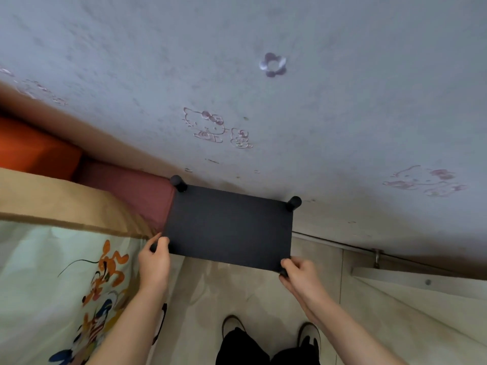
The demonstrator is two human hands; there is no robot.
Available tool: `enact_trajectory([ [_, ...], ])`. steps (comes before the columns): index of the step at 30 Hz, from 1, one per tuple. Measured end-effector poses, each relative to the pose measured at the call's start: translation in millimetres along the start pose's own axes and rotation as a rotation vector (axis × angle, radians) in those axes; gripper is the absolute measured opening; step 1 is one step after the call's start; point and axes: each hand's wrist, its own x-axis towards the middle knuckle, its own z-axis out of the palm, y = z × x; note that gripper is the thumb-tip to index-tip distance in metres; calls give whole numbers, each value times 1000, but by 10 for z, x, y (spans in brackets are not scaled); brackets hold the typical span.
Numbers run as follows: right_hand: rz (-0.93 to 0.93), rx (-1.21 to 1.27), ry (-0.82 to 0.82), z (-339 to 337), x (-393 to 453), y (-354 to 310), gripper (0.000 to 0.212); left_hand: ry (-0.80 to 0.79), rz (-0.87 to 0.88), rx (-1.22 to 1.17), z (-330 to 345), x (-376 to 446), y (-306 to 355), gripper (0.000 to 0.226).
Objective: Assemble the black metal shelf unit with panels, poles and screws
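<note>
Left hand [154, 259], right hand [297, 272] grip near corners of black shelf panel [229, 227] (poles [293, 202] at far corners).

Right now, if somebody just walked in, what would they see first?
First, the black shelf panel in the middle, against the wall, with the left hand and right hand gripping its two near corners. Two black pole ends stick up at its far corners. Then the pink cartoon cat drawings on the grey wall above, and the cartoon bedsheet at the left.
</note>
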Motion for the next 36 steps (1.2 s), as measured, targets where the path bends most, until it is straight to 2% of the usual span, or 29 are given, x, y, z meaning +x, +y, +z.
enact_trajectory([
  [7,-27,-38,11,75,10,-2,18,68,-46,-85,62,106,19,53],
  [14,35,17,-34,10,72,-71,17,47,-111,-134,73,254,47,23],
  [16,62,24,-35,-2,66,-66,16,15,-130,-135,41,277,36,22],
  [20,77,18,-44,-17,-4,-83,10,-19,-143,-104,9,236,78,34],
  [23,68,20,-51,-28,-70,-135,29,-24,-101,-48,5,145,153,41],
  [26,51,-30,-37,-71,-184,-213,20,-45,-69,21,-24,-11,228,53],
  [30,24,-114,28,-162,-344,-334,39,-100,-60,17,-80,-257,331,67],
  [32,-12,-145,40,-226,-461,-413,38,-127,-72,-59,-156,-420,443,64],
  [36,-92,-164,42,-343,-767,-506,31,-161,-102,-87,-208,-834,611,41],
])
